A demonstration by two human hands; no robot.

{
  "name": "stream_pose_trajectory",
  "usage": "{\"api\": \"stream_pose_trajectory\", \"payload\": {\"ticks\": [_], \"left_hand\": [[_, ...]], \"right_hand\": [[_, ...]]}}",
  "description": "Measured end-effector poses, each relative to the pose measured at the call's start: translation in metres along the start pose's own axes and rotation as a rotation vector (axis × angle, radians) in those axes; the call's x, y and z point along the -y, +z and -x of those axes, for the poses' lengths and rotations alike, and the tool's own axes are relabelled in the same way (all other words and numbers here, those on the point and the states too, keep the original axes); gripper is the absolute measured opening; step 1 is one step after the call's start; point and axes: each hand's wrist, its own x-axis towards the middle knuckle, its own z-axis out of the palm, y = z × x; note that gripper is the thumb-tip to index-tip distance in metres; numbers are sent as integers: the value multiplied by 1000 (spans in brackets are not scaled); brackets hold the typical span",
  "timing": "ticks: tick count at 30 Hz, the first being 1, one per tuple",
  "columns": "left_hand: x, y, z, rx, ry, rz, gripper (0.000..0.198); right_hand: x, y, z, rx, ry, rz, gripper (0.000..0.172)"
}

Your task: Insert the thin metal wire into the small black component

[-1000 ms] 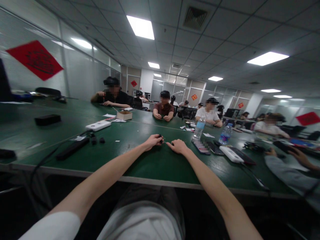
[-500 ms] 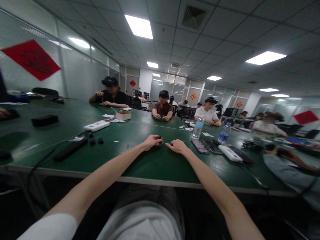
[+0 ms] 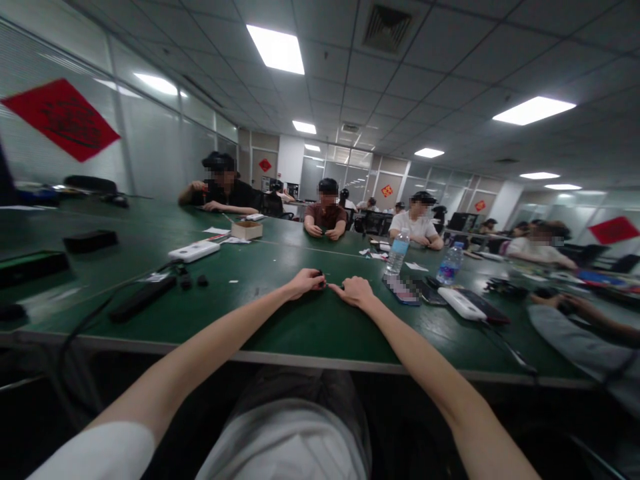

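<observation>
My left hand (image 3: 306,284) rests over the green table (image 3: 300,333) with its fingers closed round a small black object (image 3: 319,273). Its kind is too small to make out. Just to the right is my right hand (image 3: 356,291), its index finger pointing at the left fingertips and almost meeting them. The other right fingers are curled, and a dark bit shows beside them; what they hold, if anything, cannot be made out.
Left of my hands lie a white power strip (image 3: 194,251), a long black bar (image 3: 143,299) and a small cardboard box (image 3: 247,230). On the right stand two water bottles (image 3: 398,252) (image 3: 451,263), near a phone (image 3: 401,289) and another white power strip (image 3: 461,304). Several people sit around.
My right index fingertip has moved slightly left, closer to my left fingers. A thin light piece seen between the hands no longer shows. At far left, another person's hand is gone; a long black case lies there.
</observation>
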Motion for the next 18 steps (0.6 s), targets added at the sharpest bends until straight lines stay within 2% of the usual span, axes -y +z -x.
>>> {"api": "stream_pose_trajectory", "payload": {"ticks": [13, 18], "left_hand": [[-7, -1, 0, -36, -91, 61, 22], [-7, 1, 1, 15, -117, 81, 19]], "right_hand": [[6, 6, -3, -37, 51, -73, 88], [-9, 4, -12, -74, 272, -176, 94]]}}
